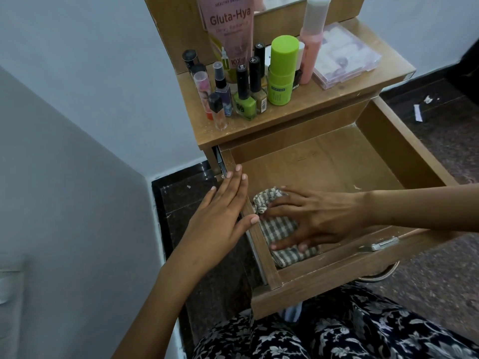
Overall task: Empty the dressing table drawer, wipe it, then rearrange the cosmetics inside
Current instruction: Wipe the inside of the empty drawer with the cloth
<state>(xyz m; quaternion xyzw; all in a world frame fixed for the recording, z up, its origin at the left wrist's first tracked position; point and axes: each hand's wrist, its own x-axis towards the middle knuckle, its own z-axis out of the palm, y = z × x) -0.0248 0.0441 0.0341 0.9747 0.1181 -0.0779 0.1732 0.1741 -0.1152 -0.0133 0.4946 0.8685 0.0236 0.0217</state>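
your right hand (308, 218) presses the cloth (281, 230) flat at the drawer (404, 149)'s 8 o'clock corner to wipe it, left hand (223, 216) open, probably steadying the side wall.

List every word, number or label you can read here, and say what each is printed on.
"Gluta-Hya": pink lotion tube.
"HEALTHY BRIGHT", partly cut off at the top: same tube.
"10X": lower on the same tube.
Small print on the tube, the green stick container and the nail polish caps: too blurred to read.
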